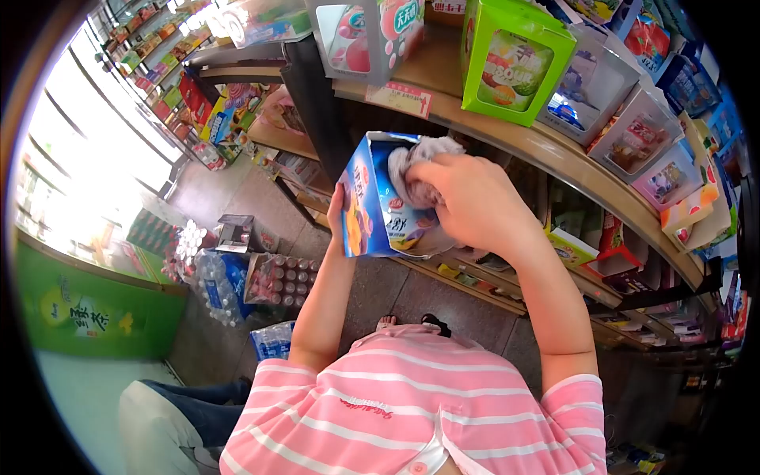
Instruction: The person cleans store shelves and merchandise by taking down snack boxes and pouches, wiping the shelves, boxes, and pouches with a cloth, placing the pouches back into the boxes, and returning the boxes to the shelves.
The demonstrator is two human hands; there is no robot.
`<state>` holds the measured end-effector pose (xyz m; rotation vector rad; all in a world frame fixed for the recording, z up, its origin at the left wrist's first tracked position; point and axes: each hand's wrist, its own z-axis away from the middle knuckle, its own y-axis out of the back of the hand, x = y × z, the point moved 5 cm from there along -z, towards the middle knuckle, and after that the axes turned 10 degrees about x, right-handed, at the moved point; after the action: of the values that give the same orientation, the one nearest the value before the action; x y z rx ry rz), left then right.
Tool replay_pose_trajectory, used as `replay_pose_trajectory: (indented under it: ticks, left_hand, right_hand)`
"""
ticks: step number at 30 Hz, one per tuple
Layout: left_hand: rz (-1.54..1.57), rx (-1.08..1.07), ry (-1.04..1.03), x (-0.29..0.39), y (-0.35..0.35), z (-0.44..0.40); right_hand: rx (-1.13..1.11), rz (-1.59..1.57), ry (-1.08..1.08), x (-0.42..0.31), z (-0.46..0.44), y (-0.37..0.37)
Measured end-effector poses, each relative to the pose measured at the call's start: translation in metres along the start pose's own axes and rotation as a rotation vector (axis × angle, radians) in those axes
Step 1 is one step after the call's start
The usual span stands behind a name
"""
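Note:
A blue candy display box (366,202) with an opening in its front is held up before my chest, tilted. My left hand (336,214) grips it by its left side, with most of the fingers hidden behind it. A crumpled greyish cloth (412,170) is bunched against the upper part of the box's opening. My right hand (463,194) is closed on that cloth, pressing it to the box. Directly above, a bright green box (514,63) and a grey-white box (356,39) stand on the shelf.
The curved wooden shelf (451,111) runs close above my hands, carrying several display boxes and a price tag (398,100). Bottle packs (281,281) stand on the floor at left, near a green counter panel (95,305). Another person's legs (190,416) show at lower left.

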<state>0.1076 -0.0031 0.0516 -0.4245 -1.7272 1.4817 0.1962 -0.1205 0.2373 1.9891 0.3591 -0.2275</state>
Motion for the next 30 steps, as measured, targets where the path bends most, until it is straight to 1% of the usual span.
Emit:
replay_pose_trajectory:
  ticks: [1,2,3,5,6,8,9,11,12,13,15,16,17,19,21,22,23,24,25,27,28,29,30]
  left_hand:
    - [-0.017,0.009,0.000,-0.004,0.003,-0.003]
    - [-0.025,0.025,-0.022,-0.007,-0.003,-0.001]
    - [-0.044,0.036,-0.023,-0.008,-0.007,0.001]
    - [-0.064,0.072,-0.089,-0.004,-0.019,0.007]
    - [-0.063,0.073,-0.088,-0.002,-0.018,0.007]
    - [0.127,-0.161,0.062,0.004,-0.023,0.012]
    - [0.125,-0.161,0.062,0.004,-0.012,0.010]
    - [0.018,-0.072,0.031,0.008,0.018,0.002]
    - [0.035,-0.087,0.024,0.005,-0.005,0.008]
    - [-0.018,-0.056,0.022,0.005,-0.007,0.011]
    - [0.004,-0.099,0.050,0.007,-0.009,0.009]
    - [0.084,-0.162,0.071,0.004,-0.004,0.005]
    - [0.088,-0.165,0.066,0.004,-0.008,0.004]
    - [0.099,-0.156,0.087,0.004,-0.017,0.001]
    - [0.109,-0.142,0.115,0.001,-0.026,0.000]
    - [0.183,-0.192,0.153,-0.004,-0.033,-0.007]
    - [0.224,-0.223,0.189,-0.008,-0.040,-0.008]
    - [0.263,-0.252,0.227,-0.012,-0.047,-0.008]
    - [0.300,-0.281,0.266,-0.016,-0.054,-0.009]
    - [0.279,-0.392,0.103,-0.019,-0.089,0.010]
    - [0.096,-0.326,-0.030,-0.014,-0.094,0.006]
    - [0.087,-0.368,-0.015,-0.014,-0.096,0.007]
    - [0.135,-0.346,0.024,-0.013,-0.102,0.007]
  right_hand:
    - [0.159,0.178,-0.021,-0.003,-0.002,0.005]
    - [0.159,0.288,-0.011,-0.002,-0.006,-0.002]
    - [0.105,0.267,-0.045,-0.003,-0.006,-0.002]
    - [0.057,0.370,0.168,-0.003,-0.017,-0.014]
    - [0.056,0.369,0.167,0.002,-0.016,-0.015]
    - [-0.095,0.221,0.311,0.004,-0.009,-0.028]
    - [-0.055,0.261,0.318,0.004,-0.011,-0.028]
    - [0.089,0.026,0.153,0.010,-0.005,0.008]
    - [0.258,-0.032,0.110,0.016,0.003,0.026]
    - [0.417,-0.093,0.070,0.022,0.009,0.041]
    - [0.464,-0.110,0.038,0.023,0.016,0.060]
    - [0.542,-0.466,-0.156,0.041,0.030,0.071]
    - [0.585,-0.565,-0.177,0.042,0.036,0.074]
    - [0.659,-0.611,-0.165,0.049,0.044,0.068]
    - [0.657,-0.902,-0.335,0.054,0.046,0.048]
    - [0.719,-0.828,-0.281,0.055,0.047,0.028]
    - [0.667,-0.834,-0.290,0.052,0.046,0.017]
    - [0.554,-1.026,-0.355,0.056,0.047,0.008]
    - [0.562,-1.010,-0.208,0.039,0.043,-0.003]
    - [0.508,-1.093,-0.183,0.034,0.043,-0.005]
    - [0.523,-1.009,-0.141,0.039,0.043,-0.006]
    - [0.529,-0.933,-0.119,0.041,0.050,-0.012]
    - [0.518,-0.734,-0.056,0.034,0.050,-0.014]
